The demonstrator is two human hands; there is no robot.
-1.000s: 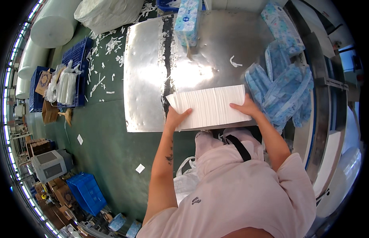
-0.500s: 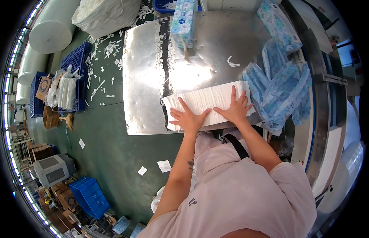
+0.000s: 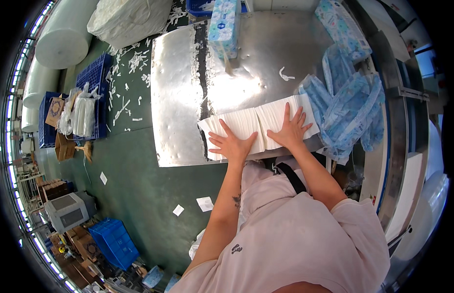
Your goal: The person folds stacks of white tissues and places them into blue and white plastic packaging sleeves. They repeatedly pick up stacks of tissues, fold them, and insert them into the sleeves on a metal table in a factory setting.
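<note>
Paper sheets, probably tissues, are resting on the surface, a gap parting them; left hand and right hand are lying on top, each grip standing wide.

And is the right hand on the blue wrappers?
No, the right hand is spread on the white paper stack, left of the blue wrappers.

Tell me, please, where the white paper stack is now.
In the head view, the white paper stack lies along the near edge of the metal table, beneath the left hand and right hand, just left of the crumpled blue packaging.
</note>
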